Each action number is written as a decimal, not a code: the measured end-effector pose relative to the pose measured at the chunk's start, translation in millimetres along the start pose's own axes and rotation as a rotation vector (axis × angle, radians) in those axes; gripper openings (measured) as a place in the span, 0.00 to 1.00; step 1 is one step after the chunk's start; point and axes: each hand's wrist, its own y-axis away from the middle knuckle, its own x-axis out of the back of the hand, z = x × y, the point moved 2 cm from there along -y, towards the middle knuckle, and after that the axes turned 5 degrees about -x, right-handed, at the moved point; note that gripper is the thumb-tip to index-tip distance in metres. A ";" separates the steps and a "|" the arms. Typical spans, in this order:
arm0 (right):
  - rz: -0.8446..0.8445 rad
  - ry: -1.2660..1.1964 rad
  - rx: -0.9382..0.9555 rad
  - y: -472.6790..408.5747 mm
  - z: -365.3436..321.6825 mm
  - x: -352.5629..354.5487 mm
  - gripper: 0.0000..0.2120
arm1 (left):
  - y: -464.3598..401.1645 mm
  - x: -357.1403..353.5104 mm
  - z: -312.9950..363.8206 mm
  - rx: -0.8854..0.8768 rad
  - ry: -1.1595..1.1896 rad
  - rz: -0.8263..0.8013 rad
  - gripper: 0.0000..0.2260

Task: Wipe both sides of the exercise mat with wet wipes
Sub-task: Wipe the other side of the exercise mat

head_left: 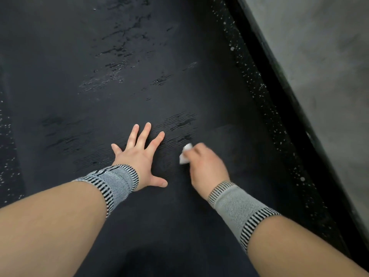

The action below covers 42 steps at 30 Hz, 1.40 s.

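A dark exercise mat [123, 80] fills most of the view, lying flat, with shiny wet streaks across its far and middle parts. My left hand [139, 154] presses flat on the mat with fingers spread. Just to its right, my right hand [205, 162] grips a crumpled white wet wipe [184, 153] and holds it down against the mat. Only the wipe's left end shows past my fingers. Both wrists wear grey striped bands.
Black speckled rubber flooring [265, 108] borders the mat on the right, and a strip of it shows at the far left [6, 148]. A black baseboard and a grey concrete wall [319, 66] run diagonally along the right side.
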 end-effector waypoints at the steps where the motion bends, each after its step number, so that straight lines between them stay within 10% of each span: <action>1: -0.045 0.033 0.088 0.1 3.7 -0.2 0.15 | -0.2 0.1 0.3 0.000 0.004 -0.003 0.61; 5: 0.366 -0.027 -0.438 -21.5 66.4 42.9 0.13 | -2.1 0.1 0.5 -0.019 0.013 0.004 0.61; 8: 0.377 -0.058 -0.839 -29.4 68.8 47.0 0.16 | -1.3 0.4 0.5 -0.025 0.020 -0.012 0.61; 14: 0.023 0.075 -0.013 -25.9 -24.3 -1.6 0.16 | -1.1 1.4 0.2 -0.058 0.031 -0.006 0.60; 19: 0.334 -0.049 -0.827 -35.0 23.4 29.8 0.15 | -3.1 1.2 -1.4 -0.090 0.027 -0.026 0.59; 25: -0.063 0.152 -0.111 -34.0 -48.3 -0.5 0.17 | -3.1 1.1 -1.1 -0.127 0.054 -0.015 0.59; 31: 0.343 0.025 -0.851 -46.9 35.3 42.4 0.16 | -5.0 0.4 -2.5 -0.135 0.062 -0.005 0.60; 38: 0.090 0.160 -0.026 -46.3 -35.7 0.9 0.14 | -4.6 0.3 -1.2 -0.112 0.057 0.032 0.60; 42: 0.369 0.086 -0.465 -58.5 34.5 42.6 0.14 | -4.8 -0.8 0.0 -0.098 0.055 0.026 0.61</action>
